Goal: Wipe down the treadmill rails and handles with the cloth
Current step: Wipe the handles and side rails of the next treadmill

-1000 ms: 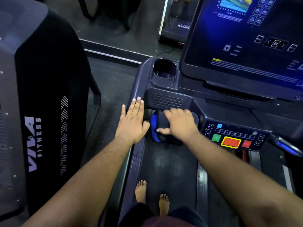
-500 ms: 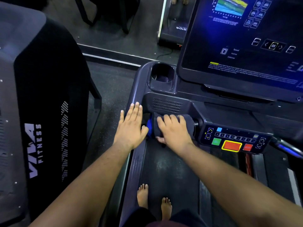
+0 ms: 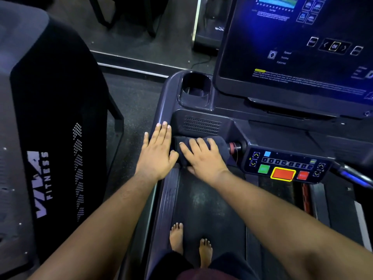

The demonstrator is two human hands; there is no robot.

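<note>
Left machine (image 3: 50, 128): standing beside the treadmill, showing white "FITNESS" lettering.
Floor (image 3: 133, 102): lying dark between them.
Cable (image 3: 199, 62): trailing across floor.

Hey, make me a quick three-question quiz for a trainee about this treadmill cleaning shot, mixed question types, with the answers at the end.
1. True or false: the left hand grips the cloth.
2. Multiple choice: where is the cloth? A) in the cup holder B) wrapped on the front handle beside the keypad C) on the belt
3. Fill in: the largest button on the keypad, outlined in yellow, is coloured ____.

Key:
1. False. It lies flat, fingers straight, on the left rail; the right hand holds the cloth.
2. B
3. Red
</note>
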